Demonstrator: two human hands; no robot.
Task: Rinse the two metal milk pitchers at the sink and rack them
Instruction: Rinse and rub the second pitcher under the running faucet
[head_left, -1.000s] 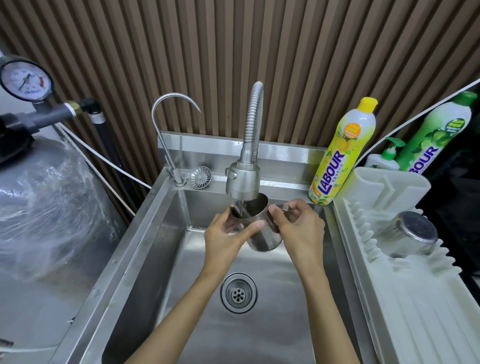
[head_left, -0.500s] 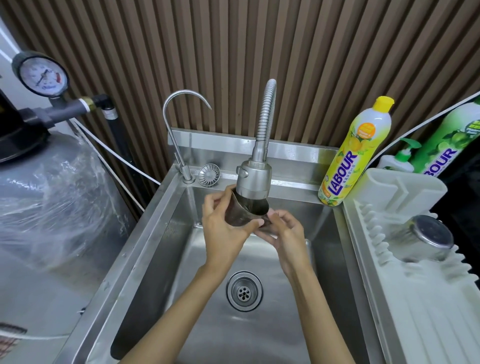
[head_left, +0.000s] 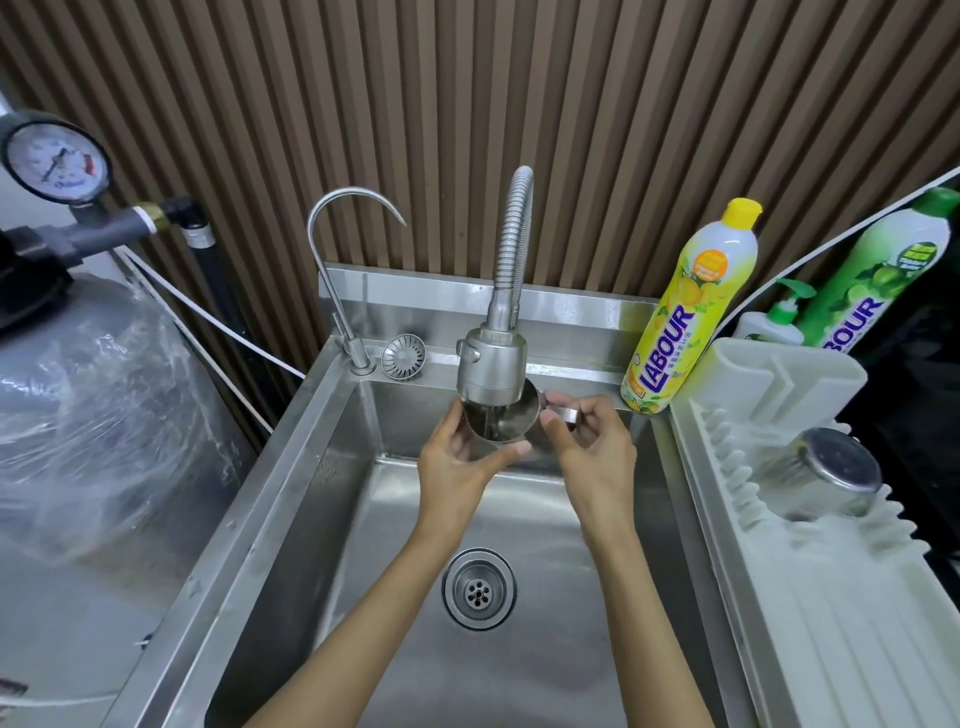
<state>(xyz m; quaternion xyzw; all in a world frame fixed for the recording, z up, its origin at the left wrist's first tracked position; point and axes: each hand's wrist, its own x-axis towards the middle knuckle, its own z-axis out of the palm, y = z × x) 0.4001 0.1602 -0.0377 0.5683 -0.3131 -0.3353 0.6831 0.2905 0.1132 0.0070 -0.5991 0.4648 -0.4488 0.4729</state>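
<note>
A metal milk pitcher (head_left: 511, 418) is held upright under the spray head of the flexible faucet (head_left: 491, 371), and water runs into it. My left hand (head_left: 457, 467) cups its left side and base with thumb and fingers curled round it. My right hand (head_left: 589, 447) pinches its handle on the right. The faucet head hides part of the rim. A second metal pitcher (head_left: 823, 475) lies upside down on the white drying rack (head_left: 810, 597) at the right.
The steel sink (head_left: 332, 499) has a drain (head_left: 478, 590) at its middle. A thin gooseneck tap (head_left: 337, 291) and a strainer (head_left: 402, 356) are on the back ledge. Yellow (head_left: 685, 312) and green (head_left: 878, 275) soap bottles stand behind the rack. A wrapped tank (head_left: 88, 415) with a gauge (head_left: 52, 163) is on the left.
The pitcher went from tilted on its side under the faucet to upright with its mouth up. My right hand shifted from under the pitcher to its handle.
</note>
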